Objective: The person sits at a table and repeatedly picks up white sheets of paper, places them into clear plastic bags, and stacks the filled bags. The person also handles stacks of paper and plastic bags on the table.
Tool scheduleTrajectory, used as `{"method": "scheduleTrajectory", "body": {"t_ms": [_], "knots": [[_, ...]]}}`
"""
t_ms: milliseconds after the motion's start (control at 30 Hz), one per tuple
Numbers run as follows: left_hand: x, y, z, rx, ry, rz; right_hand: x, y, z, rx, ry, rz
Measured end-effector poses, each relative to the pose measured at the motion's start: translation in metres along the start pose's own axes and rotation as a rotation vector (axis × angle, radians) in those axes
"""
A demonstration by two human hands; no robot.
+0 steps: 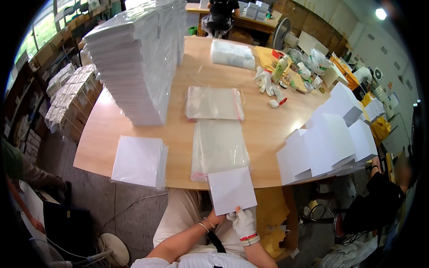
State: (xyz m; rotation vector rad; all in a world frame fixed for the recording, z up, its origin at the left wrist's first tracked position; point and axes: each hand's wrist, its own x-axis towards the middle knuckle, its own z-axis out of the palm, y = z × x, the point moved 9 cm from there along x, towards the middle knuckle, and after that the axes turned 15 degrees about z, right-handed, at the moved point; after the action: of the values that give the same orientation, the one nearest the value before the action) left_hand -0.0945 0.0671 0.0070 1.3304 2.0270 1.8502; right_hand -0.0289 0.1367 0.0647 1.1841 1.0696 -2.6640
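A square white paper stack [232, 191] is held at the table's front edge, its far end over the clear plastic bags [219, 145]. My bare left hand [215, 219] grips it from below at the near left corner, the fingers mostly hidden under it. In a white glove, my right hand [242, 222] pinches the near edge with the thumb on top. A second pile of clear bags [213, 103] with a reddish edge strip lies just beyond the first. Left of these is a low pile of white paper packs in clear film [138, 160].
A tall stack of film-wrapped white packs [143, 71] rises at the back left. Uneven white paper stacks [319, 138] stand on the right. Farther back are a wrapped white bundle [232, 54], white gloves [264, 81] and a bottle [280, 68]. A person [375, 205] sits at right.
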Motion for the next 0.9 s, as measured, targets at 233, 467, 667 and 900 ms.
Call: {"method": "scheduleTrajectory", "body": {"t_ms": [233,467,667,900], "knots": [[0.005,0.02,-0.014,0.034,0.1,0.08,-0.006,-0.006,0.008,0.14,0.013,0.0],[-0.006,0.003,-0.007,-0.11,0.023,-0.327,0.024,-0.03,0.032,0.035,-0.08,-0.17],[0.002,0.017,-0.019,-0.122,0.173,-0.177,0.018,-0.007,0.016,0.142,-0.111,0.086],[-0.005,0.011,-0.008,-0.164,0.033,-0.424,0.035,-0.013,0.019,0.323,-0.186,0.165]]}}
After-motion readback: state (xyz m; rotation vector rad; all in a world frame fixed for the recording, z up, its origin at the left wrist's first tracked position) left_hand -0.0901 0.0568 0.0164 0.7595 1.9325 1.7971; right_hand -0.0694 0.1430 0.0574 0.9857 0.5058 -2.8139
